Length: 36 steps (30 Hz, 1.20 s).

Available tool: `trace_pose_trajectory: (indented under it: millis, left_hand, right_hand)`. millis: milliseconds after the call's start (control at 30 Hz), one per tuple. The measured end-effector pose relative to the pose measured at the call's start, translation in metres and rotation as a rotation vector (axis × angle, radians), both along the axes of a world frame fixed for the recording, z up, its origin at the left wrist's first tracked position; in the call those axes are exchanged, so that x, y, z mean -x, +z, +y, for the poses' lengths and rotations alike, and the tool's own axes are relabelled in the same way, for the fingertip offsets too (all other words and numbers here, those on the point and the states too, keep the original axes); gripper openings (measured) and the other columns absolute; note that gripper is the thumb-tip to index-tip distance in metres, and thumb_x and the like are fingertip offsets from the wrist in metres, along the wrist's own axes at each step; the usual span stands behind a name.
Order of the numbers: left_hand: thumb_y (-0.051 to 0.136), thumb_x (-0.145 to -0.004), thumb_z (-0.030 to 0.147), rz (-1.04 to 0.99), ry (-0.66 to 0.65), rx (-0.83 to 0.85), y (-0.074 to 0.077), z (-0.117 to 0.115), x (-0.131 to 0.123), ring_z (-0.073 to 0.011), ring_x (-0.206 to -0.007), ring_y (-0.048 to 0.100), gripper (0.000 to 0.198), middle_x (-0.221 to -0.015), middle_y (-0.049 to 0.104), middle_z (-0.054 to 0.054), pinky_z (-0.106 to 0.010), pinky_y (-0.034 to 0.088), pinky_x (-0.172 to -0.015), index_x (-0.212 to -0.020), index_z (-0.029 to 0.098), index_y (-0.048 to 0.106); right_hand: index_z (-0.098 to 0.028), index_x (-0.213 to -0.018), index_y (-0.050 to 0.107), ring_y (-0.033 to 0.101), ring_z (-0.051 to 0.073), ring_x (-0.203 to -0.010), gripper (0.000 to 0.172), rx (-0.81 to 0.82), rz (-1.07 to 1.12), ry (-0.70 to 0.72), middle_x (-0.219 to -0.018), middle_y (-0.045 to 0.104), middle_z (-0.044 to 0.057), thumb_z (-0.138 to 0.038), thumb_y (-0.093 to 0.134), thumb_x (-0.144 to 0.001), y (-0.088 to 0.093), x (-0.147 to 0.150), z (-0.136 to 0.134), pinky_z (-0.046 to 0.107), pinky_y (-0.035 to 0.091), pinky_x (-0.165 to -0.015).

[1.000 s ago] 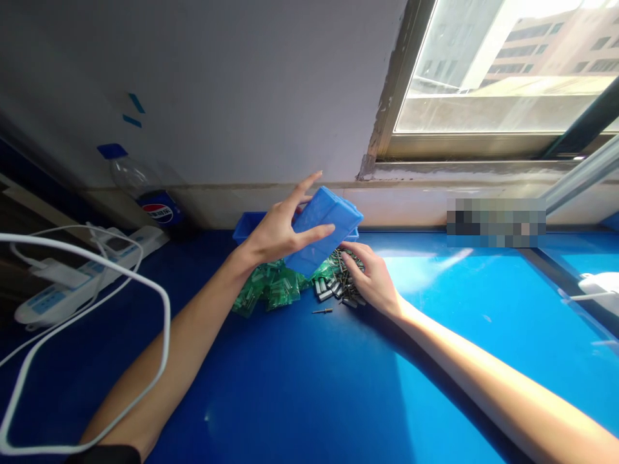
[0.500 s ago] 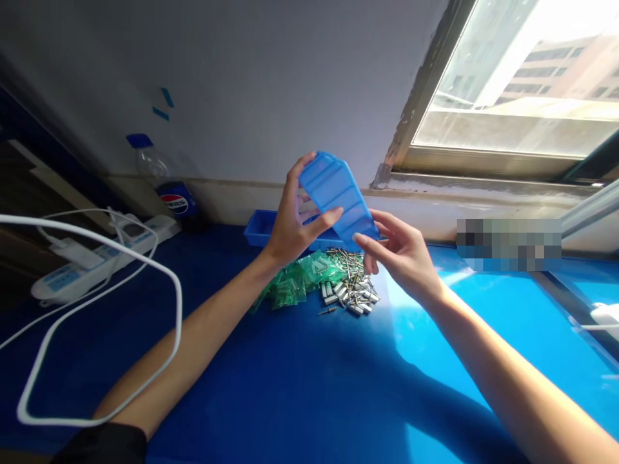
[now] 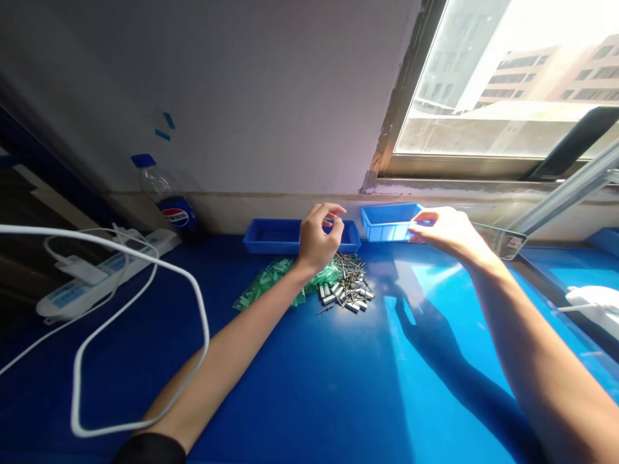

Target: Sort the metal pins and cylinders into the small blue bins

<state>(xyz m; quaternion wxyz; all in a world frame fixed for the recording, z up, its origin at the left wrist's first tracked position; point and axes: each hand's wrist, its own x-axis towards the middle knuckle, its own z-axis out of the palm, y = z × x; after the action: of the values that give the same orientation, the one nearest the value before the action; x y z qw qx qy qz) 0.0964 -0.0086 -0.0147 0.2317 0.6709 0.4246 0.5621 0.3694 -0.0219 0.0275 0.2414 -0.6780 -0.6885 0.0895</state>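
Observation:
My right hand [image 3: 447,232] grips the near right edge of a small blue plastic bin [image 3: 387,223], which stands upright at the back of the blue table by the wall. My left hand [image 3: 320,240] hovers with curled fingers and nothing in it, above a second blue bin [image 3: 275,236] and a pile of parts. The pile has green pieces [image 3: 271,278] on the left and small metal pins and blocks [image 3: 349,285] on the right.
A plastic cola bottle [image 3: 167,196] stands at the back left by the wall. A white power strip [image 3: 91,280] and a looping white cable [image 3: 145,303] lie on the left. A window frame [image 3: 483,171] runs along the back right. A white object [image 3: 592,298] sits at the far right.
The blue bin was tipped over the pile in my left hand; my right hand took it and set it upright to the right by the wall. My left hand let go.

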Motion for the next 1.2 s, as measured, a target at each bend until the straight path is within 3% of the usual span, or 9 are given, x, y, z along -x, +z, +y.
trace_pose_trajectory:
  millis: [200, 300, 367, 500, 700, 833, 933, 1033, 1200]
  left_hand:
    - [0.062, -0.091, 0.024, 0.180, -0.216, 0.159, 0.013, 0.022, -0.014, -0.0186, -0.083, 0.073, 0.016, -0.088, 0.078, -0.007, -0.031, 0.058, -0.079, -0.092, 0.017, 0.076]
    - [0.061, -0.092, 0.023, 0.235, -0.186, 0.152, 0.017, 0.033, -0.009, -0.0173, -0.081, 0.074, 0.019, -0.090, 0.080, -0.007, -0.029, 0.057, -0.080, -0.093, 0.016, 0.078]
    - [0.061, -0.092, 0.023, 0.338, -0.160, 0.093, 0.019, 0.035, 0.002, -0.0177, -0.084, 0.074, 0.019, -0.091, 0.080, -0.007, -0.028, 0.056, -0.082, -0.092, 0.017, 0.079]
    - [0.064, -0.090, 0.026, 0.623, -0.245, 0.039, 0.023, 0.032, 0.036, -0.0186, -0.085, 0.073, 0.019, -0.092, 0.081, -0.005, -0.029, 0.054, -0.081, -0.090, 0.018, 0.081]
    - [0.062, -0.092, 0.032, 0.705, -0.242, 0.077, 0.029, 0.028, 0.071, -0.0195, -0.089, 0.073, 0.025, -0.098, 0.081, -0.006, -0.027, 0.053, -0.081, -0.098, 0.018, 0.082]
    - [0.062, -0.093, 0.037, 0.741, -0.285, 0.135, 0.031, 0.027, 0.079, -0.0184, -0.084, 0.072, 0.027, -0.094, 0.080, -0.006, -0.025, 0.051, -0.075, -0.096, 0.018, 0.080]
    - [0.062, -0.091, 0.040, 0.809, -0.309, 0.227, 0.031, 0.025, 0.088, -0.0164, -0.073, 0.068, 0.027, -0.085, 0.078, -0.004, -0.025, 0.046, -0.065, -0.091, 0.018, 0.078]
    - [0.062, -0.090, 0.041, 0.847, -0.288, 0.242, 0.033, 0.023, 0.095, -0.0155, -0.069, 0.064, 0.026, -0.080, 0.075, -0.003, -0.025, 0.044, -0.063, -0.085, 0.019, 0.075]
    - [0.065, -0.086, 0.043, 0.939, -0.367, 0.326, 0.038, 0.019, 0.100, -0.0170, -0.079, 0.068, 0.025, -0.088, 0.077, -0.002, -0.024, 0.046, -0.068, -0.087, 0.021, 0.076]
  right_hand:
    - [-0.030, -0.078, 0.070, 0.076, 0.036, -0.082, 0.011, 0.208, -0.005, 0.148, -0.080, 0.079, 0.008, -0.040, 0.068, -0.080, -0.026, -0.013, 0.015, 0.058, 0.058, -0.089]
    - [-0.029, -0.095, 0.073, 0.079, 0.032, -0.079, 0.026, 0.431, 0.207, 0.206, -0.101, 0.081, 0.009, -0.047, 0.075, -0.078, -0.034, -0.008, 0.018, 0.050, 0.064, -0.084]
    - [-0.027, -0.102, 0.073, 0.079, 0.031, -0.079, 0.034, 0.467, 0.239, 0.236, -0.107, 0.080, 0.011, -0.050, 0.076, -0.078, -0.034, -0.003, 0.019, 0.047, 0.065, -0.080]
    - [-0.023, -0.099, 0.075, 0.079, 0.031, -0.079, 0.027, 0.384, 0.141, 0.297, -0.096, 0.081, 0.011, -0.045, 0.071, -0.085, -0.028, 0.013, 0.018, 0.042, 0.063, -0.079]
    - [-0.022, -0.091, 0.075, 0.077, 0.022, -0.072, 0.015, 0.330, 0.054, 0.234, -0.093, 0.080, 0.008, -0.035, 0.068, -0.090, -0.024, 0.034, 0.013, 0.032, 0.059, -0.071]
    - [-0.021, -0.088, 0.075, 0.067, 0.019, -0.061, 0.018, 0.075, 0.092, 0.220, -0.080, 0.076, 0.006, -0.038, 0.071, -0.087, -0.030, 0.043, 0.011, 0.032, 0.051, -0.062]
    - [-0.021, -0.061, 0.056, 0.047, 0.014, -0.054, 0.041, -0.204, 0.177, 0.281, -0.057, 0.053, 0.000, -0.048, 0.065, -0.091, -0.045, 0.058, 0.007, 0.031, 0.035, -0.056]
    - [-0.023, -0.055, 0.032, 0.029, 0.012, -0.054, 0.054, -0.307, 0.279, 0.406, -0.054, 0.031, -0.004, -0.048, 0.056, -0.097, -0.073, 0.074, 0.003, 0.031, 0.023, -0.055]
    - [-0.023, -0.058, 0.025, 0.023, 0.012, -0.056, 0.055, -0.231, 0.317, 0.465, -0.058, 0.022, -0.005, -0.046, 0.053, -0.099, -0.116, 0.084, 0.005, 0.031, 0.020, -0.057]
